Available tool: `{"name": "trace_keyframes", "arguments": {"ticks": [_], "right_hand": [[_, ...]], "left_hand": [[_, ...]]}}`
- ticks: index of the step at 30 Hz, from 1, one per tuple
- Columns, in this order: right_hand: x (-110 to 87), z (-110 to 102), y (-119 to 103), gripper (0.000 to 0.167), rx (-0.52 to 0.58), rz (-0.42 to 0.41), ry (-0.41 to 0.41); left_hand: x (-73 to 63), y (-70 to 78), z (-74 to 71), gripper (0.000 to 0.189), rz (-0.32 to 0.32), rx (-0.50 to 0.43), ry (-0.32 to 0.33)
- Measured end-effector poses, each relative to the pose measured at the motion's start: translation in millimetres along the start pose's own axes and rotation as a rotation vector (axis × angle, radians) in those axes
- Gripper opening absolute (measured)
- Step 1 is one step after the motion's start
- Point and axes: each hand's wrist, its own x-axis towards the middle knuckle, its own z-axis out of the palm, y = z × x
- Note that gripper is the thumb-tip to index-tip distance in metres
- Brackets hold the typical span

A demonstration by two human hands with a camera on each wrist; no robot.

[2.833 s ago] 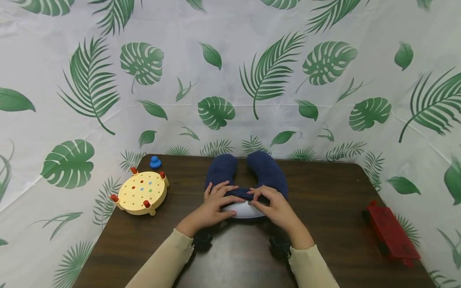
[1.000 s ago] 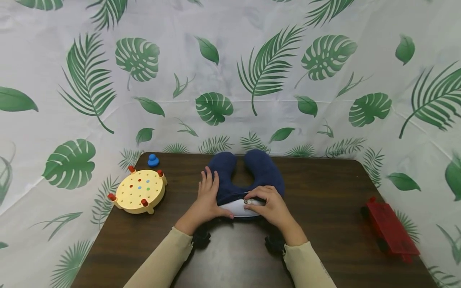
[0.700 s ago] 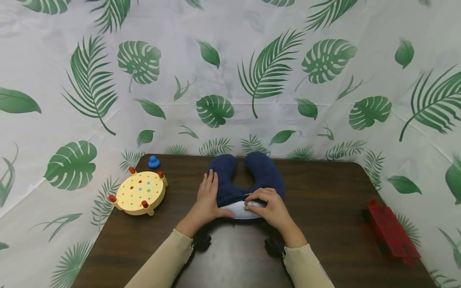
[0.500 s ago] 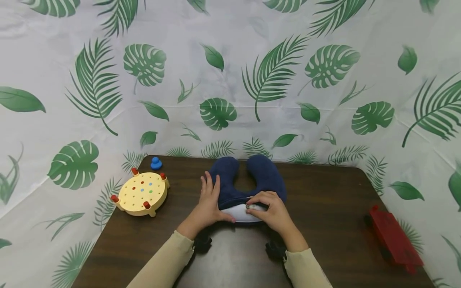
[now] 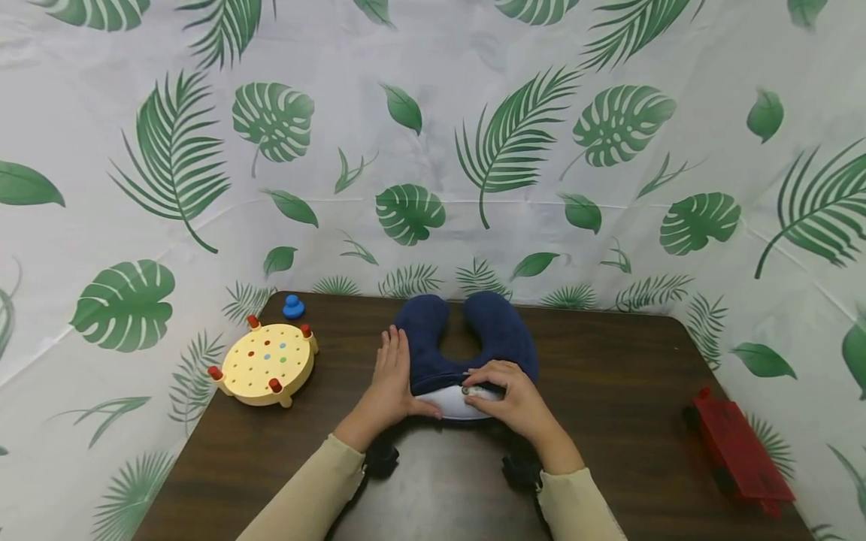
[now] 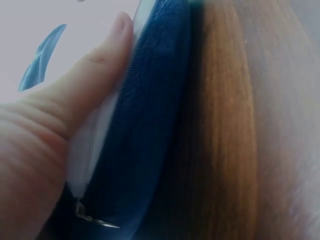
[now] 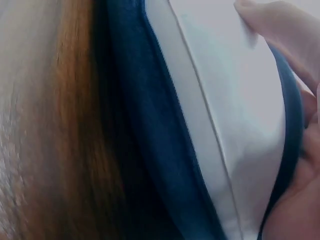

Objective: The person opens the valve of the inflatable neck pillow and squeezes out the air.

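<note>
Navy U-shaped pillow, prongs toward leafy backdrop, running front-to-back

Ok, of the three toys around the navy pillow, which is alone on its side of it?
The long red toy, by the table's right edge; the yellow disc and small blue toy both sit left of the navy pillow.

Looking across all 3 views right now, head camera and both wrists, and there's not 1 readable word, label, brand, number or sign anywhere!
</note>
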Motion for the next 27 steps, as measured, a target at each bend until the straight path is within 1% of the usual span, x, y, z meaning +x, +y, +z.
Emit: {"name": "trace_keyframes", "arguments": {"ticks": [6,12,19,27], "right_hand": [[0.5,2.0,0.6,0.025,-0.01,-0.008,0.027],[-0.7,4.3,3.2,0.025,-0.019,-0.003,0.043],[-1.5,5.2,2.0,0.025,-0.021,-0.011,0.058],[-0.2,4.8,0.6,0.025,-0.011,0.018,0.057]], "left_hand": [[0.2,1.1,1.0,0.166,-0.01,0.009,0.019],[-0.4,1.6,2.0,0.162,-0.024,-0.002,0.02],[-1.4,0.9,1.9,0.16,-0.014,-0.021,0.02],[1.6,-2.1,2.6,0.161,-0.016,-0.034,0.022]]}}
